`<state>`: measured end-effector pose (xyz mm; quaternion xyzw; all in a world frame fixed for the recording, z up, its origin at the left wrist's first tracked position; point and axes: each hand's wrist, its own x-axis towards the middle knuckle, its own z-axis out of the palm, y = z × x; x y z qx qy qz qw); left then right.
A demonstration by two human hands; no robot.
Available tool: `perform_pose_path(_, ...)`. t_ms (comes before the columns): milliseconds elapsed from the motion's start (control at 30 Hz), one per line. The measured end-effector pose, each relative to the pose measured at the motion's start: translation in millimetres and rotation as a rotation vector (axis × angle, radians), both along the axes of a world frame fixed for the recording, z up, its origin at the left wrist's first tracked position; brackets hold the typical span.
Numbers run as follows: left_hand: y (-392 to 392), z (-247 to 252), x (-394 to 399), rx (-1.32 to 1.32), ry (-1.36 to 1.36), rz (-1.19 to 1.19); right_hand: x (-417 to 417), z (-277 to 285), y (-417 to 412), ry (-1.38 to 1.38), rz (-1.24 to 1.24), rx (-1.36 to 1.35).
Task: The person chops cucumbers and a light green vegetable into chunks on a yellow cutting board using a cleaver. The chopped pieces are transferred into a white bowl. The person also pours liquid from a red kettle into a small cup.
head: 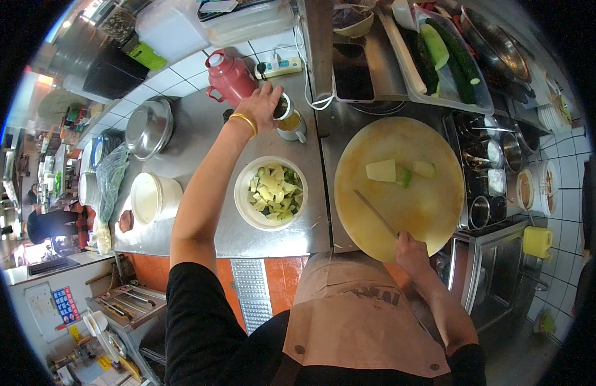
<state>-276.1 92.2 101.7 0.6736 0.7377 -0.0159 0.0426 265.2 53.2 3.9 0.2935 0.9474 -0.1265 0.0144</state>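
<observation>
My left hand [262, 111] reaches over the steel counter, its fingers around a small white-rimmed cup [282, 107] with a dark inside; whether it is a cup or a lid is hard to tell. Right beside it stands a pale mug [293, 126] holding yellowish-brown liquid. In my right hand [413, 253] is the handle of a kitchen knife [375, 212], seen nearly edge-on over a round cutting board [365, 140]. Peeled pale-green pieces of vegetable [381, 171] lie on the board. A white tub [240, 202] of cut green pieces [274, 193] sits left of the board.
Behind my left hand are a red thermos jug [225, 77] and a power strip [278, 67]. Steel bowls [146, 128] and a white bucket [153, 198] occupy the left. A phone [353, 72], a plastic bin [486, 103] of cucumbers and seasoning containers [479, 212] border the board.
</observation>
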Motion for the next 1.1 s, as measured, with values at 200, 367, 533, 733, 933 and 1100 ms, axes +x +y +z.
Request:
perform_pose_path(200, -3.6, -21.6, -11.3, -0.014, -0.051, 0.016, 0.9, -1.1, -1.3, -0.020, -0.018, -0.002)
perform_pose_path(367, -0.8, -26.3, -27.3, -0.082, -0.222, 0.136, 1.2, -2.5, -2.9, -0.027, -0.033, -0.016)
perform_pose_path(533, 9.3, -40.2, -70.7, -0.154, -0.154, 0.372, 7.8, -13.1, -4.8, -0.086, 0.018, 0.026)
perform_pose_path(733, 5.1, -125.4, -114.0, -0.204, -0.042, 0.388, 5.8, -4.9, -4.2, -0.013, -0.008, -0.041)
perform_pose_path(933, 9.8, -137.9, -105.0, -0.175, -0.125, 0.454, 2.1, 2.4, -3.2, -0.001, -0.056, -0.133)
perform_pose_path(1100, -3.8, -106.5, -84.1, -0.098, -0.041, 0.341, -0.9, 7.5, 0.4, 0.025, -0.068, -0.155)
